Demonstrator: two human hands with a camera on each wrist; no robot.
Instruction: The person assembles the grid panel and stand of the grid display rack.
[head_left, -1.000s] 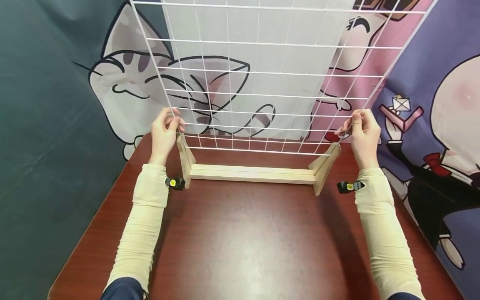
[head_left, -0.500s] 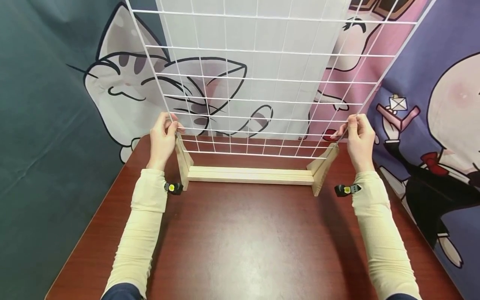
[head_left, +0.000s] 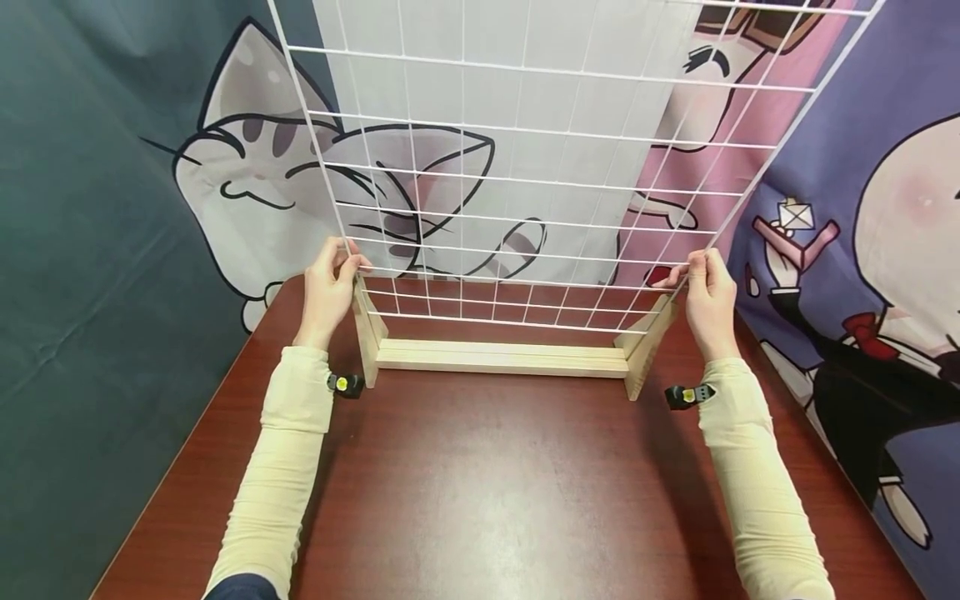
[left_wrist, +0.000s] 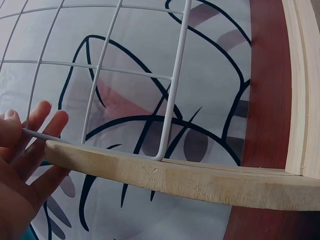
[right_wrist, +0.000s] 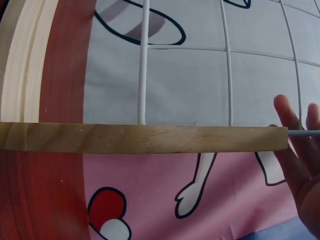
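Observation:
A white wire grid panel (head_left: 522, 128) leans up and away, its lower end between the two side pieces of a pale wooden stand. My left hand (head_left: 327, 287) pinches the panel's left side wire just above the left side piece (head_left: 367, 337). On the other edge, my right hand (head_left: 711, 304) holds the right side wire over the right side piece (head_left: 649, 350). In the left wrist view the panel's rounded lower corner (left_wrist: 160, 156) meets the wooden piece (left_wrist: 150, 169). The right wrist view shows the wire running behind the wooden edge (right_wrist: 150, 139), with fingers (right_wrist: 284, 111) at its tip.
A wooden crossbar (head_left: 502, 357) joins the side pieces low down on the reddish-brown table (head_left: 495, 483). Behind stands a cloth backdrop with cartoon figures (head_left: 255, 192). Black wrist cameras (head_left: 346, 385) are strapped over the cream sleeves (head_left: 277, 467).
The panel has come down a little between the side pieces, both hands lowering with it. My right hand has shifted slightly inward. The stand stays in place.

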